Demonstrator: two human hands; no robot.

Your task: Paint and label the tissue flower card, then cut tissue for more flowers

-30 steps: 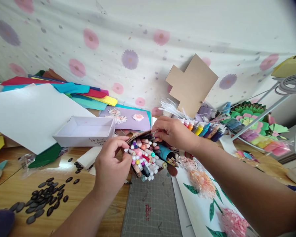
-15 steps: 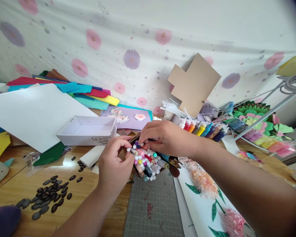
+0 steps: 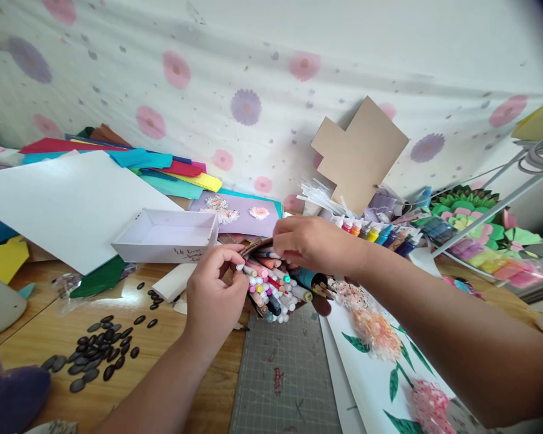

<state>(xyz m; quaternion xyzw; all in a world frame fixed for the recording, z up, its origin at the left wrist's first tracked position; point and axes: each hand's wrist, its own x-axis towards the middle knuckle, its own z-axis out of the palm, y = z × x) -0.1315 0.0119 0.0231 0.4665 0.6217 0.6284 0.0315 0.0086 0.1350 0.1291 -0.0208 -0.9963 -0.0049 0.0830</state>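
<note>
A brown holder (image 3: 253, 244) packed with many markers (image 3: 271, 289) stands tilted toward me, caps and ends facing me. My left hand (image 3: 217, 292) is at its left edge, thumb and index finger closed about a white-ended marker (image 3: 240, 267). Over the holder's back right rim reaches my right hand (image 3: 310, 244), fingers bent inward; their tips are partly hidden, and whatever they grip does not show. Coloured pencils (image 3: 322, 289) in a dark blue tube (image 3: 305, 278) lie right of the markers. Beneath is a grey cutting mat (image 3: 285, 374).
Dark oval pieces (image 3: 99, 346) lie scattered on the wooden table at left. Behind them is a white open box (image 3: 176, 232). Paint bottles (image 3: 380, 234) line up at back right, below a brown cardboard piece (image 3: 359, 150). A flower picture (image 3: 389, 367) lies at right.
My right hand has shifted right, from among the markers to the holder's back rim, uncovering orange markers there. My left hand stays at the left edge. The view has tilted slightly.
</note>
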